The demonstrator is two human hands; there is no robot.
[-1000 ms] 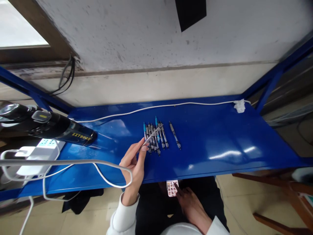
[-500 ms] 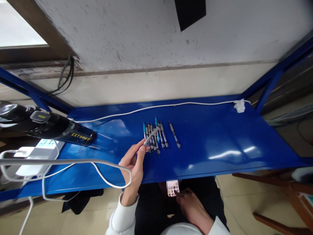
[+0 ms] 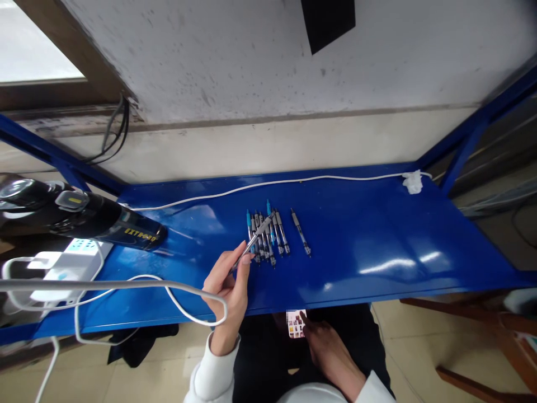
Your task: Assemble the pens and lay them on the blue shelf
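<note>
Between the thumb and fingers of my left hand (image 3: 230, 280) is a grey and clear pen (image 3: 254, 240), tilted over a group of pens. Several blue-capped and grey pens (image 3: 282, 232) lie side by side on the blue table (image 3: 356, 224). One more pen (image 3: 301, 232) rests apart, just right of the group. Below the table edge, over my lap, my right hand (image 3: 329, 350) has its index finger extended onto the lit screen of a phone (image 3: 296, 324). The other fingers of that hand are curled, with nothing visible in them.
At the left lies a black bottle (image 3: 113, 221) beside a white power strip (image 3: 69, 268). A white cable (image 3: 184, 284) loops in front of my left wrist, and another (image 3: 251, 184) runs along the back. White crumpled tissue (image 3: 413, 182) sits at the back right.
The index finger of my right hand has moved up across the phone screen. My left hand still holds the pen in nearly the same place.
</note>
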